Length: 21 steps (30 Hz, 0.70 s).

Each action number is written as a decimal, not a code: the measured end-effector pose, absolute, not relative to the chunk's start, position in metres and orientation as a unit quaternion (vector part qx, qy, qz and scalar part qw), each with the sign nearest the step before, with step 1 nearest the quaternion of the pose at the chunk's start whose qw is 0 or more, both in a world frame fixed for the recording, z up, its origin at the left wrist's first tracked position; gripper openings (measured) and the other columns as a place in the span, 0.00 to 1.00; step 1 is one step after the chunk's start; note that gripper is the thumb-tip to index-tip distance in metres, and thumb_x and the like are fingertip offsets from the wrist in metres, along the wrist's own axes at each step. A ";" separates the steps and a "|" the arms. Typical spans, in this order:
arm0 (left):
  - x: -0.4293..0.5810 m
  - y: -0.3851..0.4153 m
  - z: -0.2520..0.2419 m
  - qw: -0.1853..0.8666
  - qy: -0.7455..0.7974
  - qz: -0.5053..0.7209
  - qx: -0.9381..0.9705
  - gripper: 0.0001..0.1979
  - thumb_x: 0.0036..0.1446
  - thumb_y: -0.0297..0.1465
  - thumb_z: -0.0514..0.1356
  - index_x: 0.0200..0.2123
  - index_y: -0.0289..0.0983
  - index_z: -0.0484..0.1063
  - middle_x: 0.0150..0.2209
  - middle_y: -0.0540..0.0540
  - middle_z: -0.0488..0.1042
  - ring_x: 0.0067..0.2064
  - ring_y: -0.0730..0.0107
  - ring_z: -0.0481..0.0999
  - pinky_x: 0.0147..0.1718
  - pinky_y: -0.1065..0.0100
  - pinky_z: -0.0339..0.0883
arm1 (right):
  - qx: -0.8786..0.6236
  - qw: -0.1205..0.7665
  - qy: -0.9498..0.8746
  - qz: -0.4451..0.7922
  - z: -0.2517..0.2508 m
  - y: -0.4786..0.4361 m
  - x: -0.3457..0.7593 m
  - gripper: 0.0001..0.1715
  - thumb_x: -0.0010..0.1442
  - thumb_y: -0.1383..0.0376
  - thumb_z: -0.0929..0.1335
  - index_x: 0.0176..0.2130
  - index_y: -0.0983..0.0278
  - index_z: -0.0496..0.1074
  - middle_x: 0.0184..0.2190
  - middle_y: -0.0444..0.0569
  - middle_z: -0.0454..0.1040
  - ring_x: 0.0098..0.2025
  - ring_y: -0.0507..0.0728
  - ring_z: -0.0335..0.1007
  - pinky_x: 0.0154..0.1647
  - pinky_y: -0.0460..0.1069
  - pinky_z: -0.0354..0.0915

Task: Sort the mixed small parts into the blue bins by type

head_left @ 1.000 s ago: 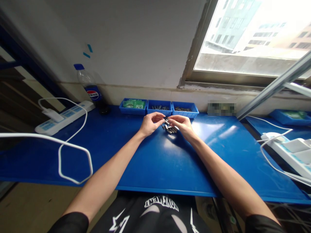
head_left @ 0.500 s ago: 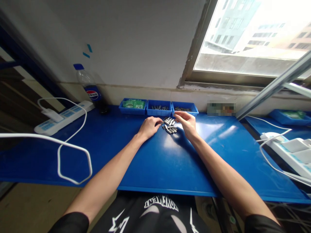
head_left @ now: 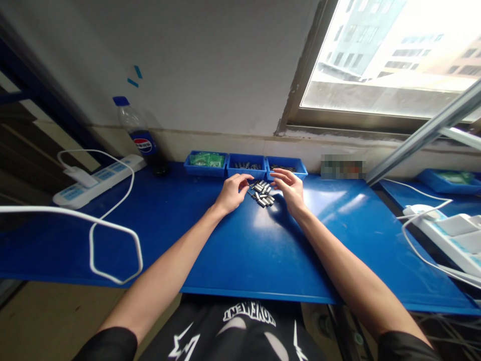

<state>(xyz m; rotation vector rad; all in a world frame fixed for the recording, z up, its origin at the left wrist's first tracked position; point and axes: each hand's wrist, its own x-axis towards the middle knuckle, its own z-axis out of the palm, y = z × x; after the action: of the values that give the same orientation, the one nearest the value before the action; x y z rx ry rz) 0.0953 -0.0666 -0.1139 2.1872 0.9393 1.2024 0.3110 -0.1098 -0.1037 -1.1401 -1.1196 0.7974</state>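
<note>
A small pile of grey metal parts (head_left: 262,193) lies on the blue table (head_left: 240,250) between my hands. My left hand (head_left: 230,193) rests at the pile's left edge, its fingers curled into a loose pinch; what they hold, if anything, is too small to see. My right hand (head_left: 290,190) hovers just right of the pile with its fingers spread and nothing in them, close to the right blue bin (head_left: 296,174). Behind the pile stand the middle blue bin (head_left: 244,172) with dark parts and the left blue bin (head_left: 205,170) with green parts.
A cola bottle (head_left: 140,135) stands at the back left beside a white power strip (head_left: 98,180), whose white cable (head_left: 112,228) loops over the table. At the right lie another power strip (head_left: 453,228), a blue tray (head_left: 432,179) and a slanted aluminium bar (head_left: 424,133).
Both hands pinched a part together over the pile, then parted. My right hand moved back toward the right bin and spread its fingers. My left hand stayed by the pile's left edge.
</note>
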 end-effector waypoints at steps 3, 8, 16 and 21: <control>0.098 -0.068 -0.107 0.320 0.325 0.492 0.741 0.14 0.55 0.24 0.67 0.46 0.36 0.79 0.39 0.45 0.80 0.39 0.66 0.81 0.42 0.65 0.78 | -0.494 0.621 -0.495 0.353 -0.102 -0.112 0.308 0.22 0.54 0.57 0.74 0.47 0.62 0.78 0.42 0.52 0.83 0.34 0.56 0.77 0.37 0.52 0.71; 0.100 -0.071 -0.103 0.399 0.324 0.508 0.691 0.15 0.52 0.28 0.71 0.44 0.36 0.79 0.37 0.45 0.82 0.39 0.65 0.83 0.44 0.65 0.79 | -0.490 0.608 -0.505 0.368 -0.099 -0.114 0.304 0.20 0.54 0.57 0.75 0.46 0.62 0.78 0.37 0.50 0.83 0.33 0.56 0.76 0.37 0.52 0.70; 0.103 -0.075 -0.100 0.463 0.302 0.505 0.663 0.14 0.56 0.32 0.69 0.46 0.36 0.78 0.35 0.47 0.81 0.35 0.66 0.84 0.39 0.66 0.80 | -0.463 0.570 -0.538 0.413 -0.096 -0.118 0.301 0.20 0.55 0.54 0.76 0.45 0.61 0.80 0.33 0.47 0.82 0.30 0.55 0.73 0.36 0.52 0.70; 0.102 -0.076 -0.097 0.472 0.299 0.499 0.662 0.15 0.56 0.33 0.69 0.46 0.35 0.78 0.36 0.46 0.81 0.36 0.65 0.85 0.41 0.64 0.80 | -0.460 0.542 -0.553 0.435 -0.092 -0.121 0.297 0.20 0.54 0.51 0.77 0.42 0.60 0.82 0.32 0.47 0.82 0.30 0.55 0.73 0.33 0.51 0.69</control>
<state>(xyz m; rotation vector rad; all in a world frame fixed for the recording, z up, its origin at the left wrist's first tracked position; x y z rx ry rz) 0.1019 -0.0762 -0.0974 1.6215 0.7311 1.2225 0.2971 -0.1214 -0.0922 -1.0936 -1.3142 1.0322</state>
